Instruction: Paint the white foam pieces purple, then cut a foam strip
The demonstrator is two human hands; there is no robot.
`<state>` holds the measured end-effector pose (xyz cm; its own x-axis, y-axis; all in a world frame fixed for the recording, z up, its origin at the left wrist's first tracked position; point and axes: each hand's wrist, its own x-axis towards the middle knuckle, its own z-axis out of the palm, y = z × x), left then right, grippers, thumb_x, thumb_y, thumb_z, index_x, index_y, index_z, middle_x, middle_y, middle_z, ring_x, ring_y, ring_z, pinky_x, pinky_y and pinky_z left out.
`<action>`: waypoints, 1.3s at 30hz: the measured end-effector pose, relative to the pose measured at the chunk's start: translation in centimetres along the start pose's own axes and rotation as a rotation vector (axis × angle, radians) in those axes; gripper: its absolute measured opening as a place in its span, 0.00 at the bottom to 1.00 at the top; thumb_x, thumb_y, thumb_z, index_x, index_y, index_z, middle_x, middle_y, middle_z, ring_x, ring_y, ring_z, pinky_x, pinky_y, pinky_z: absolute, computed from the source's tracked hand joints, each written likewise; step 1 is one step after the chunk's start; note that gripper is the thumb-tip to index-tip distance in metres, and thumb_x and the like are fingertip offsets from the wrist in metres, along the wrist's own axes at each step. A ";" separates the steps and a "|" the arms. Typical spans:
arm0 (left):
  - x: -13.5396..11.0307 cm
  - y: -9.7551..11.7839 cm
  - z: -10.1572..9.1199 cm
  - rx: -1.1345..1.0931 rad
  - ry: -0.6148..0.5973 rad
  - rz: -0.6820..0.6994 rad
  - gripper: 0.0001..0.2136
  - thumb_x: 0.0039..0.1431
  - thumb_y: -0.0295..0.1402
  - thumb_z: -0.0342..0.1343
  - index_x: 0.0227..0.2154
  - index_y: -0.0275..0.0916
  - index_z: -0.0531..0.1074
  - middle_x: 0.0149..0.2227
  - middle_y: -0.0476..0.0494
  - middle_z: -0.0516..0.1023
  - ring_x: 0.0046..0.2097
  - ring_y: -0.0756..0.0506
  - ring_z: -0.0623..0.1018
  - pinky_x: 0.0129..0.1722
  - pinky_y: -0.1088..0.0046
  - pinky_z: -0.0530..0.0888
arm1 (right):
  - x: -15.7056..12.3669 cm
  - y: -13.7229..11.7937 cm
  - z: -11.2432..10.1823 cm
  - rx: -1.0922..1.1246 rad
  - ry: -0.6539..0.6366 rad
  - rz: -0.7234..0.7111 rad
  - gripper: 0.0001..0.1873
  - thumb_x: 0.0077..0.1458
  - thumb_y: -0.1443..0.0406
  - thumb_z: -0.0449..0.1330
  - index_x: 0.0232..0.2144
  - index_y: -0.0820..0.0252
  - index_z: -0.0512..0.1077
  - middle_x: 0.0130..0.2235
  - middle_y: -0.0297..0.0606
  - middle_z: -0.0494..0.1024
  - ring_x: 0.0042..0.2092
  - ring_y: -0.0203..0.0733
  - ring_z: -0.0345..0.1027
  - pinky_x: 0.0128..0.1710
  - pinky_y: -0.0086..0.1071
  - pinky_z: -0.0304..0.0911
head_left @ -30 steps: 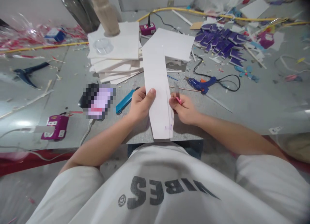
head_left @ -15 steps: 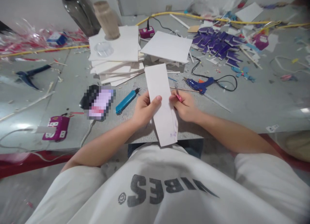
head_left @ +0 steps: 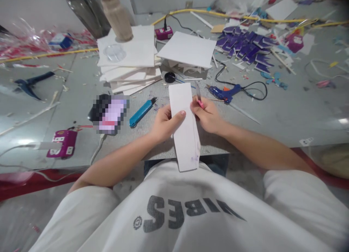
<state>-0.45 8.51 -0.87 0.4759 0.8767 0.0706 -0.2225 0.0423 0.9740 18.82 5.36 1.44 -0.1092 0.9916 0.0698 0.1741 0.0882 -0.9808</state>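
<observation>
A long strip of white foam board (head_left: 183, 135) is held upright over the table's front edge, its lower end close to my shirt. My left hand (head_left: 166, 123) grips its left side, thumb flat on the face and fingers behind. At its right edge my right hand (head_left: 208, 115) is closed around a small pink-handled tool (head_left: 200, 103) with a thin grey blade pointing up; its exact kind is unclear. Purple smudges mark the strip's lower right, beside a cut-looking line. Left of my left hand lies a teal utility knife (head_left: 141, 113).
Stacked white boards (head_left: 128, 79) carry a brown cup-like object (head_left: 117, 21). A blue glue gun (head_left: 225, 94) with a black cord lies to the right, below many purple pieces (head_left: 244, 44). A pixelated phone (head_left: 111, 114) and purple box (head_left: 62, 143) are at left.
The foam board strip has come down towards my body and straightened slightly, both hands staying on it. A round black object behind it now shows.
</observation>
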 end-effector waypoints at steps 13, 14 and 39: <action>-0.3 -0.8 -0.2 -0.041 -0.105 -0.070 0.27 0.59 0.60 0.78 0.43 0.39 0.84 0.37 0.42 0.89 0.32 0.44 0.85 0.32 0.70 0.79 | 0.9 0.7 -0.2 0.204 0.063 -0.112 0.41 0.59 0.27 0.66 0.29 0.52 0.57 0.24 0.26 0.57 0.26 0.34 0.55 0.27 0.33 0.57; -0.4 -0.8 -0.2 -0.043 -0.109 -0.074 0.27 0.59 0.59 0.77 0.44 0.39 0.84 0.37 0.42 0.89 0.32 0.44 0.85 0.32 0.70 0.79 | 1.0 0.7 -0.3 0.220 0.055 -0.117 0.41 0.59 0.28 0.68 0.29 0.52 0.57 0.24 0.26 0.57 0.26 0.33 0.54 0.26 0.32 0.56; -0.4 -1.0 0.2 -0.031 -0.164 -0.101 0.27 0.58 0.60 0.76 0.43 0.40 0.83 0.34 0.45 0.86 0.29 0.48 0.79 0.28 0.73 0.74 | 1.6 0.6 -0.6 0.261 0.145 -0.097 0.42 0.58 0.26 0.66 0.27 0.54 0.61 0.22 0.24 0.58 0.23 0.30 0.53 0.22 0.27 0.50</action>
<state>-0.26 8.09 -1.84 0.6287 0.7776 0.0098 -0.1915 0.1426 0.9711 19.33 7.09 1.11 0.0309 0.9846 0.1723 -0.0897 0.1744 -0.9806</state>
